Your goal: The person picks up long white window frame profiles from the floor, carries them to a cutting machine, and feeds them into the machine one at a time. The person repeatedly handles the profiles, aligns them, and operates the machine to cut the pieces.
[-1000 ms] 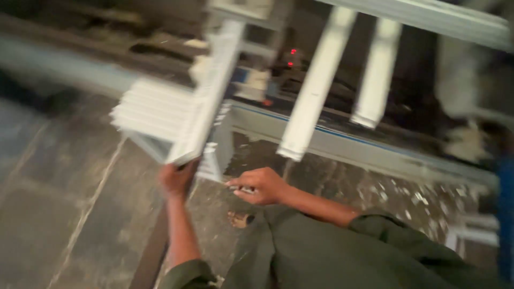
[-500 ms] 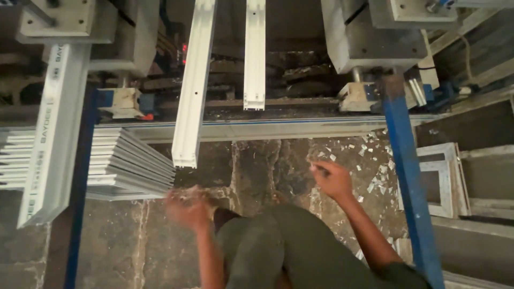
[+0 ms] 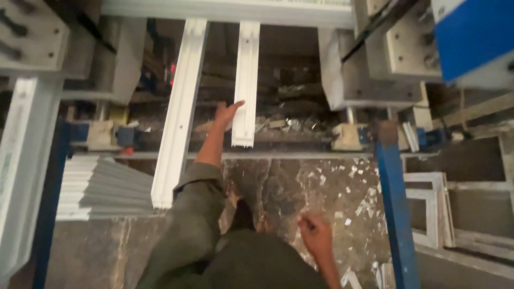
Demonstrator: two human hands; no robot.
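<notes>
Starting nearest you, your right hand (image 3: 316, 235) hangs low beside your dark trousers, fingers curled loosely round something small and dark that is too little to identify; nothing else touches it, and white chips litter the stone floor (image 3: 300, 182) just beyond its knuckles. Farther out, your left hand (image 3: 226, 113) reaches forward on a green sleeve, fingers spread and unclenched, the fingertips (image 3: 239, 103) resting against the left flank of the short white profile (image 3: 246, 85), near its lower cut end. That profile lies lengthwise away from you across the machine bed, its free end projecting just below your fingers. To the left of those fingers, well apart from them, runs the long white profile (image 3: 179, 112), parallel and overhanging further toward you. Left of that again, a stack of white profiles (image 3: 101, 187) sits low by the blue post (image 3: 51, 192).

Judged from its thin-walled, channelled section, the short profile is probably light and stiff, though easily scratched and inclined to slide on the metal supports. Its smooth faces look slippery, so you would do best to wrap your fingers round both flanks a little above the cut end, away from the possibly sharp sawn edge. Beyond your fingertips the bed is dark, strewn with offcuts.
</notes>
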